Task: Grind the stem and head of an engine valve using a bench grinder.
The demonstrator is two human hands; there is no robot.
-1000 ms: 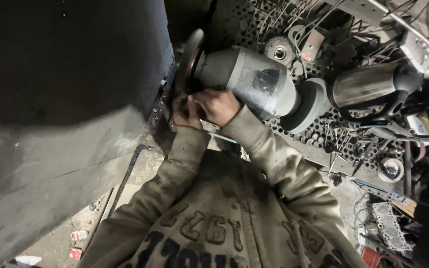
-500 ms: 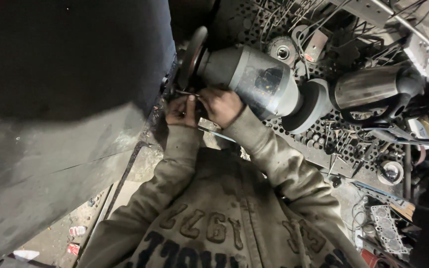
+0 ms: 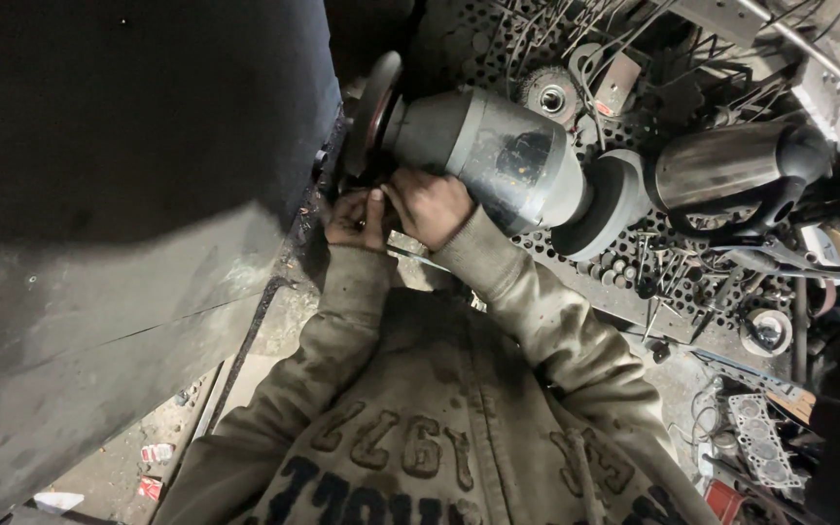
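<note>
Both hands meet just below the grinder's wheel (image 3: 371,117) — left hand (image 3: 350,219) and right hand (image 3: 430,206), fingers pinched together on something too small to make out — the grinder (image 3: 498,156) lying lengthwise to the right.

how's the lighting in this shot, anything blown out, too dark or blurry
Head view: the upper left is a dark panel lost in shadow, almost no detail; the bench grinder's grey motor housing and the shiny metal cylinder catch mild glare; the left hand and right hand at the grinding wheel are dim but fairly sharp; wide-angle lens bends the edges.
</note>
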